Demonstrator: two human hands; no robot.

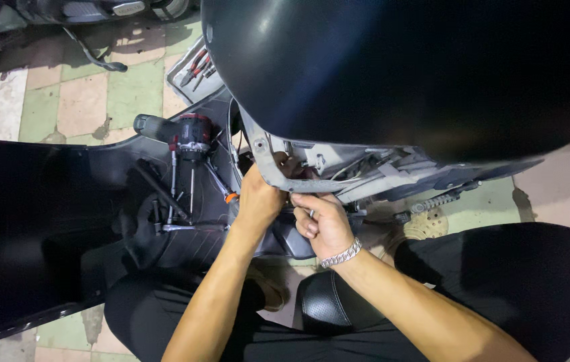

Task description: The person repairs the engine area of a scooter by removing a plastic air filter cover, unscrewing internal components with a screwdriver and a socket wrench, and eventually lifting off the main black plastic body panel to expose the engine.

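2 bare hands work at the lower edge of a black scooter body panel (pixel 399 74), where we see its grey inner frame (pixel 338 171) exposed. Our left hand (pixel 258 198) reaches up into the frame, fingers hidden; we cannot tell its grip. Our right hand (pixel 325 224), wearing a silver bracelet (pixel 340 255), pinches narrowly at the frame's rim. A cordless drill (pixel 184 131) and long sockets (pixel 174 194) lie on a dark panel (pixel 30 221) to the left.

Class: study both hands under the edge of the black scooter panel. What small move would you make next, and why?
Probably keep the left hand bracing the grey inner frame while the right hand works its fingertips at that edge. Both hands already meet there, and the tools lie untouched on the black panel.
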